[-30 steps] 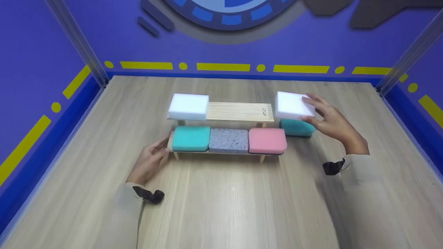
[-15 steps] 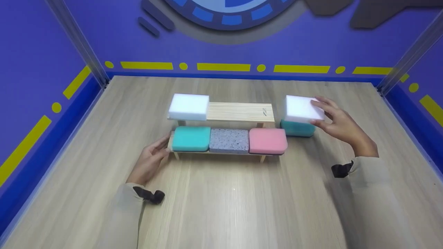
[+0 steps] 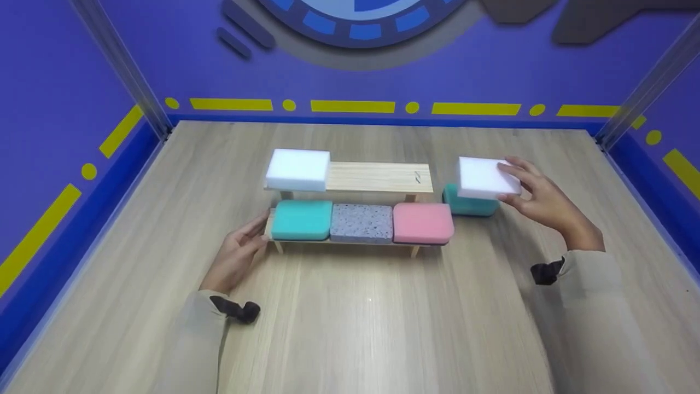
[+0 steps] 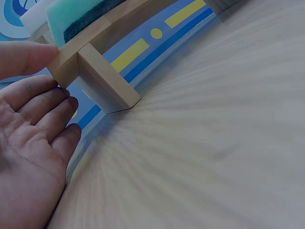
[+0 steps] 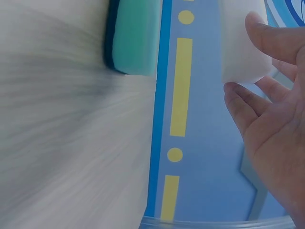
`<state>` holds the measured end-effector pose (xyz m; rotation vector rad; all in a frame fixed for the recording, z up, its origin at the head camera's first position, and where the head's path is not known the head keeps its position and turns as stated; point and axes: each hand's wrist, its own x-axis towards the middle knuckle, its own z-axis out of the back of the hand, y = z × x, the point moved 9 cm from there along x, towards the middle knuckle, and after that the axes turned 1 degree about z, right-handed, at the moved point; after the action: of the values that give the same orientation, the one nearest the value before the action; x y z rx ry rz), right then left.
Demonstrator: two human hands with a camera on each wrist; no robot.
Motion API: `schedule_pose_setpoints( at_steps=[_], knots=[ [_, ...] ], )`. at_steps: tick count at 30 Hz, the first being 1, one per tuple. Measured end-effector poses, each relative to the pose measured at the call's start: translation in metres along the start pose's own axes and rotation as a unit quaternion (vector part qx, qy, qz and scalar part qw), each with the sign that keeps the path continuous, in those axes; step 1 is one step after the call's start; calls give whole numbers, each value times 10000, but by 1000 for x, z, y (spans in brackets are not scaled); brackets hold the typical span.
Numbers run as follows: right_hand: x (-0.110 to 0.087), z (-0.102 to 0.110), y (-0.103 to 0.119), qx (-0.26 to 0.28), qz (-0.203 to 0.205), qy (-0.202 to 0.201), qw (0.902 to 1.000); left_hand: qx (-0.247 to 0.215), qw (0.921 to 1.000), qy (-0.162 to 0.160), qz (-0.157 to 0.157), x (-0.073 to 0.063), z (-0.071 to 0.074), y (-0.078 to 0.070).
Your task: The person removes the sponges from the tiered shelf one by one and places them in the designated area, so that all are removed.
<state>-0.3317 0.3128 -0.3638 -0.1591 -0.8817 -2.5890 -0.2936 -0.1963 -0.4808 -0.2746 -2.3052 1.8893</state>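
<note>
In the head view, my right hand [image 3: 547, 205] pinches a white sponge [image 3: 484, 178] by its right end. The right wrist view has this white sponge [image 5: 244, 45] held up off the table. Below and partly hidden by it, a green sponge [image 3: 474, 207] with a dark underside lies on the table. My left hand [image 3: 232, 257] pinches the left end of the front wooden stand [image 4: 107, 33], thumb on top. Along that stand sit a green sponge [image 3: 302, 220], a speckled grey sponge [image 3: 361, 222] and a pink sponge [image 3: 423, 222], side by side.
Behind stands a rear wooden stand [image 3: 377, 176], its left end bearing another white sponge [image 3: 298, 168]. Blue panels [image 3: 350, 82] with yellow marks enclose the wooden tabletop [image 3: 355, 317] at the back and sides. The pink sponge juts slightly past the front stand's right end.
My right hand has carried the white sponge to the right and lower in the head view, away from the rear stand and over the green sponge. The left hand has stayed put.
</note>
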Motion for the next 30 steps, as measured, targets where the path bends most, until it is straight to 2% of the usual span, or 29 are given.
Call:
schedule_pose_setpoints(
  at_steps=[17, 25, 30],
  knots=[
    [-9, 3, -15, -49, 67, -69, 9999, -14, 10000, 1, -9, 0, 0, 0],
    [-13, 3, -26, 75, -187, 38, 9998, 166, 9999, -9, 38, 0, 1, 1],
    [-15, 2, -31, 255, -224, 52, 9994, 69, 10000, 4, -31, 0, 1, 1]
  ],
)
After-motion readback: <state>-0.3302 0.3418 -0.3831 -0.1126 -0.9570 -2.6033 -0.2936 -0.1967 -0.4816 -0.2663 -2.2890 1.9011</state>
